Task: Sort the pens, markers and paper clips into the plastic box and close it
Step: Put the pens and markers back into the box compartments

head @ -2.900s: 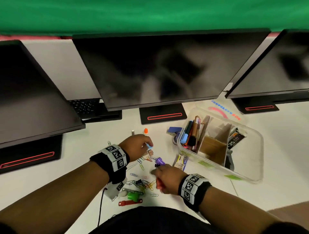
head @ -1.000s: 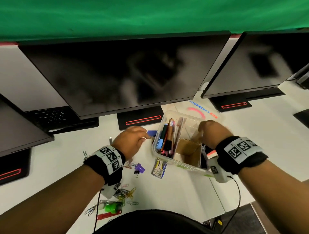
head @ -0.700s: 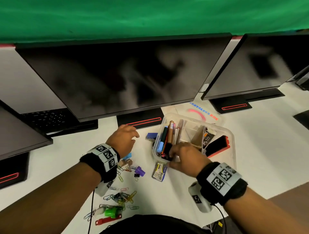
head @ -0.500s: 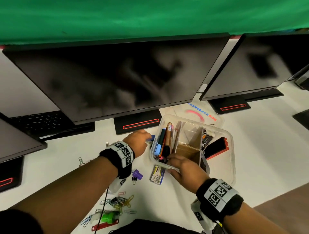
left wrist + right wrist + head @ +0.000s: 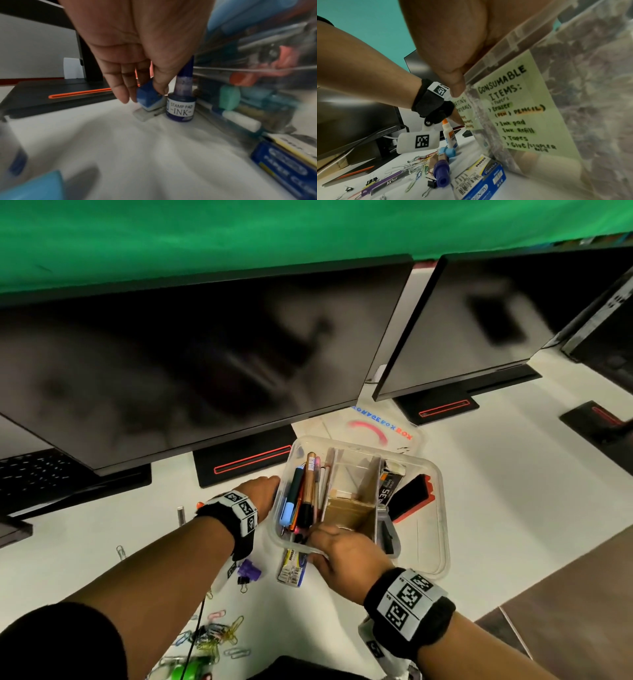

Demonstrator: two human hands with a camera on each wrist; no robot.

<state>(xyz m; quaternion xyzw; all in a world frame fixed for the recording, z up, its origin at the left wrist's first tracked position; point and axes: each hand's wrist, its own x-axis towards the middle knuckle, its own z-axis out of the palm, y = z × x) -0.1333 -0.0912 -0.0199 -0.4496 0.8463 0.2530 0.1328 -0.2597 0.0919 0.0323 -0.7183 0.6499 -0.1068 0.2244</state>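
Note:
The clear plastic box stands open, with several pens and markers in its left compartment. My right hand grips the box's near rim, thumb on the outer wall. My left hand reaches beside the box's left wall. There its fingers and thumb pinch a small blue stapler next to a stamp pad ink bottle. Loose coloured paper clips lie near my body, and a purple pen lies among them.
The box lid lies behind the box under the monitors. A blue paper clip carton sits at the box's near-left corner, beside a purple binder clip. A glue bottle stands left of the box. The desk edge runs at right.
My right hand has come from the box's far side to its near rim and taken hold there. My left hand has reached forward along the box's left wall.

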